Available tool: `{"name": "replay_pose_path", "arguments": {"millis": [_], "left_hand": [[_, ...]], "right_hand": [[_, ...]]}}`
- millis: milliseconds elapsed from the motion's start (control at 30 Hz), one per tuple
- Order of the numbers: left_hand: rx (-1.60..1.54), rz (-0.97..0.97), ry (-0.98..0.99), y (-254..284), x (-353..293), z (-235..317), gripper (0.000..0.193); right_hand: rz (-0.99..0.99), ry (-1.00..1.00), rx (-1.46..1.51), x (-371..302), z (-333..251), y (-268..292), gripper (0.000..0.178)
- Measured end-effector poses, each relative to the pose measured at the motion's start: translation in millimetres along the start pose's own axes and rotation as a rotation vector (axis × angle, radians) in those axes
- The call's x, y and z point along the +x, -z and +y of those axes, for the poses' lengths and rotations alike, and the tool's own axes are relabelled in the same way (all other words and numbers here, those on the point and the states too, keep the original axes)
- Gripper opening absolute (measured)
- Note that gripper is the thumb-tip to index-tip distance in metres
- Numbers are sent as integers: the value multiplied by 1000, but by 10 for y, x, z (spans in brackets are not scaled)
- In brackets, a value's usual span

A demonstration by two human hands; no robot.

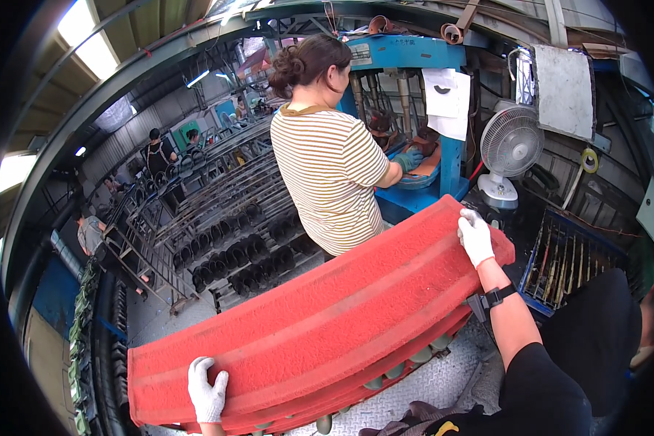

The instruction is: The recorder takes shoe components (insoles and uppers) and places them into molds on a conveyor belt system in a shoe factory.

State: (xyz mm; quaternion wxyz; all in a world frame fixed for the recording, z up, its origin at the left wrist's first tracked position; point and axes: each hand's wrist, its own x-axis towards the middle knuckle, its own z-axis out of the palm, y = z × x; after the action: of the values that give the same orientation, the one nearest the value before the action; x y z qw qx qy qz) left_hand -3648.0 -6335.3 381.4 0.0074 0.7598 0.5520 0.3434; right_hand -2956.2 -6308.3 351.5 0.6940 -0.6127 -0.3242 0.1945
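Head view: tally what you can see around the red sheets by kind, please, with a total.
Gloved hands on the red sheets: 2, left hand and right hand
Stack of red sheets: 1
White fan: 1
Blue press: 1
Person in striped shirt: 1
Total: 6

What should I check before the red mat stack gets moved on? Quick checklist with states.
1. Left hand on the near corner of the red mat stack: ok, gloved fingers lie over the edge.
2. Right hand on the far corner: ok, gloved, resting on top.
3. Firm grip underneath: cannot tell, the undersides are hidden.
4. Sheets aligned: not ok, lower layers stick out along the front edge.
5. Space ahead: not ok, a person in a striped shirt stands right behind the stack at the blue press.
6. Footing on the metal floor plate: cannot tell.
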Motion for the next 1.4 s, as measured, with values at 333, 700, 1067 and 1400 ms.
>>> {"name": "replay_pose_path", "arguments": {"millis": [333, 700, 1067, 1400], "left_hand": [[19, 1, -7, 37, -25, -57, 41], [15, 0, -16, 18, 55, -7, 40], [131, 29, 17, 104, 20, -26, 41], [7, -9, 80, 107, 53, 13, 40]], "right_hand": [[14, 16, -6, -55, -32, -30, 33], [25, 8, 9, 0, -54, -9, 33], [-26, 100, 109, 113, 219, -14, 25], [5, 11, 62, 17, 117, 77, 27]]}}
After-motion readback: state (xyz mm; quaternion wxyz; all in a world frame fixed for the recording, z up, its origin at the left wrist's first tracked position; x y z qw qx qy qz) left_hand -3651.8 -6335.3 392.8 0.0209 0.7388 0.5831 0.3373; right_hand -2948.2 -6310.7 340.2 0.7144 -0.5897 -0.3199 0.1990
